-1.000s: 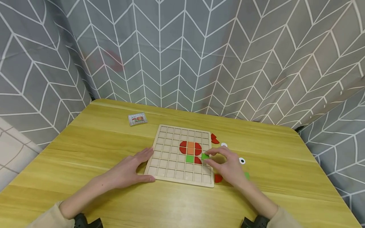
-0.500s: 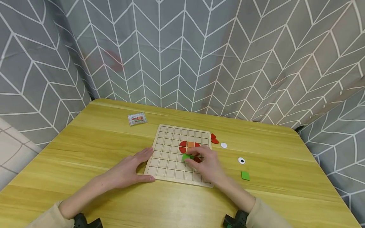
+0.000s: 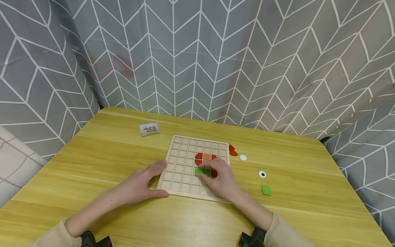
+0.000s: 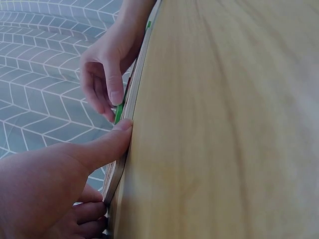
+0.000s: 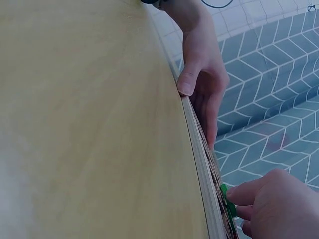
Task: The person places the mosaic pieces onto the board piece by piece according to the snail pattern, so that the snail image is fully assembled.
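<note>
A wooden grid board (image 3: 182, 178) lies on the table. My left hand (image 3: 139, 185) rests at its left side, thumb at the near left corner and fingers along the left edge. Over the board, my right hand (image 3: 222, 178) pinches a green square (image 3: 198, 171) between thumb and fingertips, at a cell left of another green square (image 3: 206, 172). Red rounded pieces (image 3: 199, 158) and orange pieces (image 3: 207, 156) lie above them, partly covered by my right hand. The right wrist view shows the pinched green piece (image 5: 228, 200) against the board's surface.
A small picture card (image 3: 149, 129) lies behind the board to the left. Right of the board are red pieces (image 3: 232, 150), a white disc (image 3: 243, 157), an eye disc (image 3: 262, 174) and a green square (image 3: 266, 190). A patterned curtain hangs behind the table.
My right hand has moved left from the board's right edge with the green square, which now sits lower at the cell beside the other green one. My left hand has stayed in place.
</note>
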{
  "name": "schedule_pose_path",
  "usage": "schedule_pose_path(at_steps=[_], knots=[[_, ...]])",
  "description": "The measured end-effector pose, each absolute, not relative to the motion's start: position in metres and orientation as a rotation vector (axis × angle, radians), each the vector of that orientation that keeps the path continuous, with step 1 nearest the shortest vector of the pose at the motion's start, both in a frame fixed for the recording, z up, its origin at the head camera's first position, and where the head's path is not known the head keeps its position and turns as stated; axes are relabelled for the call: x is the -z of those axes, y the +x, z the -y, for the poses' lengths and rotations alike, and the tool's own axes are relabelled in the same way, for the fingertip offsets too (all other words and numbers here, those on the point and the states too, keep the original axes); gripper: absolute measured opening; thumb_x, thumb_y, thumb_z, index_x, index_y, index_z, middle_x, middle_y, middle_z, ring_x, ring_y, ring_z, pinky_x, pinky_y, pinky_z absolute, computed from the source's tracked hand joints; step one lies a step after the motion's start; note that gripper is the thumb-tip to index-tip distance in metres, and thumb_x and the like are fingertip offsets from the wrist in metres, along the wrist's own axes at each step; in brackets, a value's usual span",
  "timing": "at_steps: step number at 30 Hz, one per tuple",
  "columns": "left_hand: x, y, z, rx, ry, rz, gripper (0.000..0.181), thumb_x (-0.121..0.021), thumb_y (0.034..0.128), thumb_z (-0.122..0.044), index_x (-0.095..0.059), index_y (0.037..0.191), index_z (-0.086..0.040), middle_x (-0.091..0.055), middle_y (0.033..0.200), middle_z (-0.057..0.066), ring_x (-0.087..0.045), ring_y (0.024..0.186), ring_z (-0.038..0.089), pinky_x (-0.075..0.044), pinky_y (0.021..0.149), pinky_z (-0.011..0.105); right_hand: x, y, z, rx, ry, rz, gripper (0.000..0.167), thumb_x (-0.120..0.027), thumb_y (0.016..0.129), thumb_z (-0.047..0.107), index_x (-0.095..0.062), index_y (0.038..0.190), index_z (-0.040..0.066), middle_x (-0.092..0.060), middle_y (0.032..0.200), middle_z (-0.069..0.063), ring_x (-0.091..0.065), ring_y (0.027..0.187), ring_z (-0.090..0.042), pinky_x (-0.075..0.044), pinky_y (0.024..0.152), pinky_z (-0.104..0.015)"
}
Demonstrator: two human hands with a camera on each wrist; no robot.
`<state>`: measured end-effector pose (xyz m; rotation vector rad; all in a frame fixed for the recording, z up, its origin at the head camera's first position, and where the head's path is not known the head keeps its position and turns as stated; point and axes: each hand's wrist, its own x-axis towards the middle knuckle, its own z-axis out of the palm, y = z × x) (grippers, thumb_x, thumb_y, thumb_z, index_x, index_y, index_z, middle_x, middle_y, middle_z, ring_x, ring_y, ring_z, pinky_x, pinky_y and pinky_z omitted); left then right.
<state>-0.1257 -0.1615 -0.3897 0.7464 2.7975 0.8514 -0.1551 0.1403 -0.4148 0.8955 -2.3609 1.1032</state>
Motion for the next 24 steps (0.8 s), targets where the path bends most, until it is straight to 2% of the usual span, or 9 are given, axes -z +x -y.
schedule_pose_path(at_steps=[7,15,24], knots=[[0.3910,-0.1258,0.1618,-0.857,0.749,-2.795,0.101,-0.072,0.0813,-0.063,-0.037,0.153,-0.001,-0.035,0.159,0.019,-0.034,0.145,0.040,-0.034,0.114,0.057,0.4153,-0.1540,-0.1413,-1.123,0.896,2.352,0.026,-0.085,0.075,0.005,-0.076,0.099,0.010,-0.074,0.093,0.002,-0.061,0.089,-0.015,-0.050,0.073,-0.030],[0.3921,-0.1260,0.1607,-0.856,0.731,-2.788,0.101,-0.073,0.0807,-0.062,-0.037,0.153,-0.002,-0.033,0.160,0.018,-0.033,0.146,0.038,-0.034,0.114,0.056,0.4128,-0.1517,-0.1398,-1.110,0.863,2.415,0.025,-0.085,0.079,0.012,-0.077,0.102,0.011,-0.072,0.093,0.001,-0.060,0.088,-0.015,-0.051,0.072,-0.028],[0.3929,-0.1265,0.1606,-0.853,0.729,-2.784,0.101,-0.074,0.0802,-0.062,-0.037,0.153,-0.002,-0.033,0.160,0.017,-0.033,0.147,0.038,-0.034,0.115,0.056,0.4110,-0.1505,-0.1393,-1.130,0.875,2.433,0.024,-0.083,0.080,0.009,-0.077,0.103,0.011,-0.073,0.094,0.000,-0.061,0.088,-0.016,-0.050,0.072,-0.028]])
